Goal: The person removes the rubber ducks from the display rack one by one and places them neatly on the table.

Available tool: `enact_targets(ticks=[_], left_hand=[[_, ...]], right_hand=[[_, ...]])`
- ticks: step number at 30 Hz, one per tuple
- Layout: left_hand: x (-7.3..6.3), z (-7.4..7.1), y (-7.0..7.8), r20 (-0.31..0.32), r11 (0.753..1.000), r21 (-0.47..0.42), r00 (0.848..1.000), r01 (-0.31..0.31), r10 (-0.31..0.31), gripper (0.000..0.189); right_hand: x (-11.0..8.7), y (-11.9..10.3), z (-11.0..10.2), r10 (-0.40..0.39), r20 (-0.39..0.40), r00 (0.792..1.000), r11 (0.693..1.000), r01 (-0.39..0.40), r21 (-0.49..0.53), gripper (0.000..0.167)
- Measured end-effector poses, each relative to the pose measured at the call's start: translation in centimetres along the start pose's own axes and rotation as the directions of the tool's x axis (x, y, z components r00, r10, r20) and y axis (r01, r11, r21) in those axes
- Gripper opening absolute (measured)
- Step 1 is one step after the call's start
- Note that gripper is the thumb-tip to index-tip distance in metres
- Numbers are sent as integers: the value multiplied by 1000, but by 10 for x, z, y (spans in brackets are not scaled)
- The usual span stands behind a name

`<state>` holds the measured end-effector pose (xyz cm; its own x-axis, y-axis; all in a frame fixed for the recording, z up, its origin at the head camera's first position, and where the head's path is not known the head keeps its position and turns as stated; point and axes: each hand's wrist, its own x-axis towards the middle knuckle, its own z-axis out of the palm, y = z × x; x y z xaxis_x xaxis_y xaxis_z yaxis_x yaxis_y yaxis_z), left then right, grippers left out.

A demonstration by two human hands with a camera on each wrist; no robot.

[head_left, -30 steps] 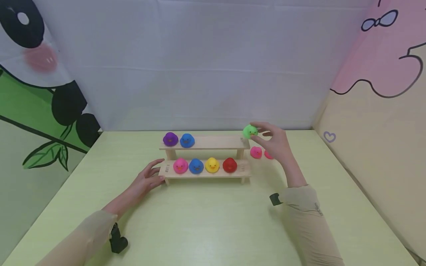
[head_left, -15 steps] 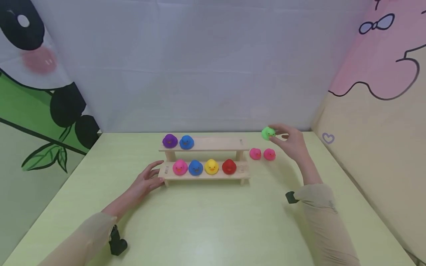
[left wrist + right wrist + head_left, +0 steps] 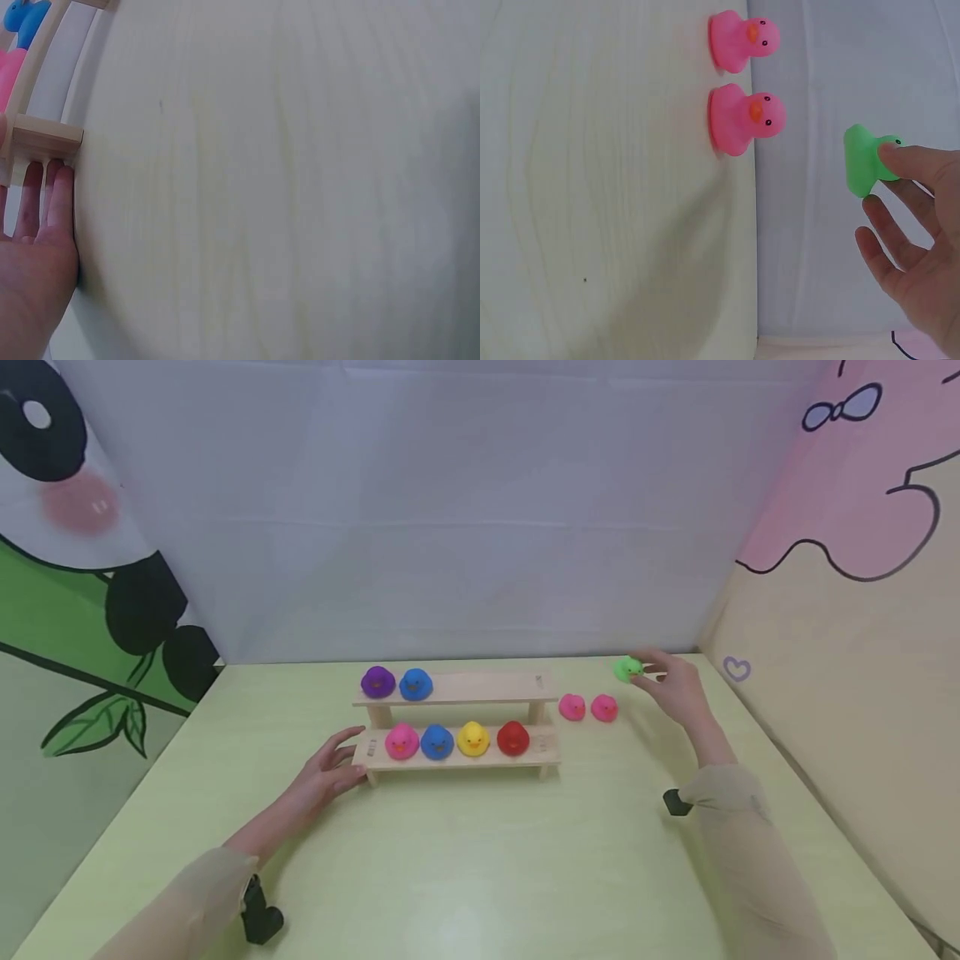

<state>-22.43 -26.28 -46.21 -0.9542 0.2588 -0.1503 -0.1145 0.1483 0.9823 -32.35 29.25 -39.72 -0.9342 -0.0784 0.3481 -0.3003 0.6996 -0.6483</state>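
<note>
My right hand [image 3: 675, 689] pinches a green rubber duck [image 3: 627, 669] between thumb and fingers, right of the shelf. In the right wrist view that duck [image 3: 862, 161] is off the table, its head partly covered by the thumb. My left hand [image 3: 330, 768] holds the left end of a two-tier wooden display shelf [image 3: 487, 688], thumb at the front corner, fingers behind. Purple [image 3: 378, 682] and blue [image 3: 416, 684] ducks sit on the upper tier. On the lower tier stand pink [image 3: 402, 741], blue [image 3: 437, 742], yellow [image 3: 473, 738] and red [image 3: 513, 738] ducks.
Two pink rubber ducks [image 3: 572, 707] stand side by side on the light wooden table [image 3: 465, 860], just right of the shelf. A pale cloth backdrop [image 3: 465, 527] rises along the table's back edge, with cartoon-printed panels at both sides.
My right hand has carried the green duck rightward, from beside the upper tier's right end to beyond the pink pair, and slightly lower. The left hand stays at the shelf.
</note>
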Motion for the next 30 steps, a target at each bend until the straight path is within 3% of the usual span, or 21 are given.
enact_targets(ticks=[5, 10, 17, 30], left_hand=[[-2, 5, -6, 6, 999, -40, 1000, -10, 10, 73], [-2, 6, -10, 19, 1000, -23, 1000, -3, 3, 73], [0, 1, -8, 17, 1000, 6, 1000, -3, 3, 73], [3, -7, -2, 10, 999, 32, 1000, 13, -13, 72]], right_hand=[[3, 13, -6, -24, 20, 1000, 998, 25, -50, 42], [5, 21, -13, -42, 65, 997, 995, 47, -87, 39], [8, 26, -14, -35, 139, 990, 996, 47, -80, 38], [-4, 39, -14, -19, 237, 971, 990, 51, -130, 36]])
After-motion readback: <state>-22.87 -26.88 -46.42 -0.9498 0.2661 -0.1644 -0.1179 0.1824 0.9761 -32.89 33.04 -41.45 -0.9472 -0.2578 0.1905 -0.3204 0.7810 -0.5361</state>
